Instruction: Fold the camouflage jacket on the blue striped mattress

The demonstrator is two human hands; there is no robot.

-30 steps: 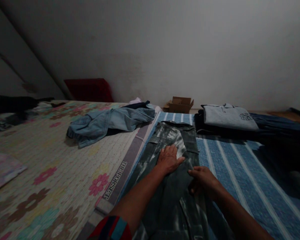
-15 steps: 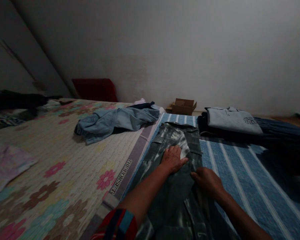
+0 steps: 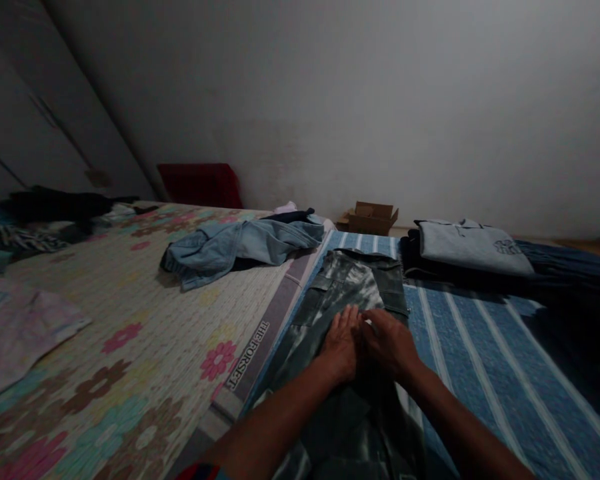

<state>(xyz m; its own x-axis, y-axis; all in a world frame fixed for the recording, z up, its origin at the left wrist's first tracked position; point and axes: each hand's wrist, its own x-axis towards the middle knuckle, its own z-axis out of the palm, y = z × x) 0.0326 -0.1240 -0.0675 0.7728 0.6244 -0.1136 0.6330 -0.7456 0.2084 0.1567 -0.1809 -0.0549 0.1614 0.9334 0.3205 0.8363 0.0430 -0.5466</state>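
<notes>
One head-worn camera looks forward and down along the striped blue mat (image 3: 480,347), close above the forearms, facing the far wall (image 3: 360,100) beyond it.

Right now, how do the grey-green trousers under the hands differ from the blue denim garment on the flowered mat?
The grey-green trousers lie flat and straight on the striped blue cloth; the denim garment lies crumpled on the flowered mat. The left hand and right hand rest on the trousers; nothing touches the denim. The trousers are mottled dark, the denim plain light blue. Both are unfolded.
</notes>
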